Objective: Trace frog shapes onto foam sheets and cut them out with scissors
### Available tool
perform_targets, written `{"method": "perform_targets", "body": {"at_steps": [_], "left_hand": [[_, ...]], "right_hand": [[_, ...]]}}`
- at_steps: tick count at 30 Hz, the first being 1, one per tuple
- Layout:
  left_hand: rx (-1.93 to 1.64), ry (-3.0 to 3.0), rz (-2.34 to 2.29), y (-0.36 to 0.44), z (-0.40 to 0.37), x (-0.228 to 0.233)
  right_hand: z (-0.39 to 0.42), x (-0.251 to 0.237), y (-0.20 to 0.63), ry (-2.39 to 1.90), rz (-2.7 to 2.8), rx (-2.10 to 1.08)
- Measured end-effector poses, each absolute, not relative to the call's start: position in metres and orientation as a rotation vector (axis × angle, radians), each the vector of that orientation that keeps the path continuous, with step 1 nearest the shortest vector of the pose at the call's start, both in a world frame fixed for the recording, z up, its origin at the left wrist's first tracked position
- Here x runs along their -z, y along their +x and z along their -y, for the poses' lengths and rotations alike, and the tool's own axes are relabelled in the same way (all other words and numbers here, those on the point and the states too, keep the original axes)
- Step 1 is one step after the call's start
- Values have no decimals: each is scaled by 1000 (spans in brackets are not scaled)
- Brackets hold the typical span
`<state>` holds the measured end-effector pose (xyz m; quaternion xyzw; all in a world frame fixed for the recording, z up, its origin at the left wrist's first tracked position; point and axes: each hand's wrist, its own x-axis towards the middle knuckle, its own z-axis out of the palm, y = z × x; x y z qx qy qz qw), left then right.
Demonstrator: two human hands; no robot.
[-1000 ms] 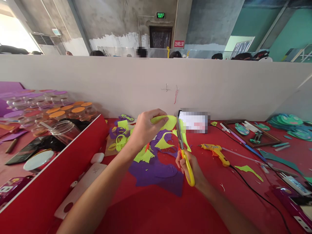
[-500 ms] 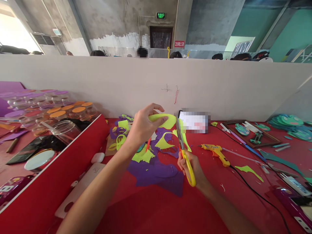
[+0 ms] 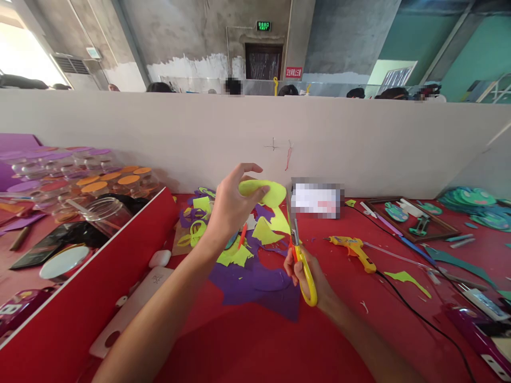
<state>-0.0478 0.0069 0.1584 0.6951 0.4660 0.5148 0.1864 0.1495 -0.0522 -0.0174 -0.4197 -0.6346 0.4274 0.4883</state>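
My left hand [image 3: 236,199] pinches a curved yellow-green foam piece [image 3: 274,192] between thumb and fingers, above the table. From its right end a narrow part hangs down towards the scissors. My right hand [image 3: 309,271] is closed around the yellow handles of a pair of scissors [image 3: 306,282], blades pointing up. The blades stand right at the foam's right edge; whether they touch it I cannot tell. Beneath both hands lie yellow-green foam scraps [image 3: 266,232] and a purple foam sheet [image 3: 255,284]. An orange-red stick [image 3: 242,236] lies among the scraps.
A yellow glue gun [image 3: 353,250] with a black cord lies to the right. Behind it a phone [image 3: 317,199] leans against the white partition [image 3: 199,138]. On the left are a red divider [image 3: 99,271], a white phone [image 3: 131,314] and a clear jar [image 3: 107,213].
My left hand and the foam piece have shifted slightly left and up. The scissors have moved a little left, and the hanging foam part no longer shows to the right of the blades.
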Motion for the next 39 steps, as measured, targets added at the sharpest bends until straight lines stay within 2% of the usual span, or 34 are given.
{"method": "perform_targets", "body": {"at_steps": [25, 39], "left_hand": [[-1174, 2191, -1138, -48, -3, -160], [-1393, 1750, -1020, -40, -7, -153]], "right_hand": [[55, 6, 156, -1060, 1555, -980], [57, 4, 155, -1065, 1558, -1018]]}}
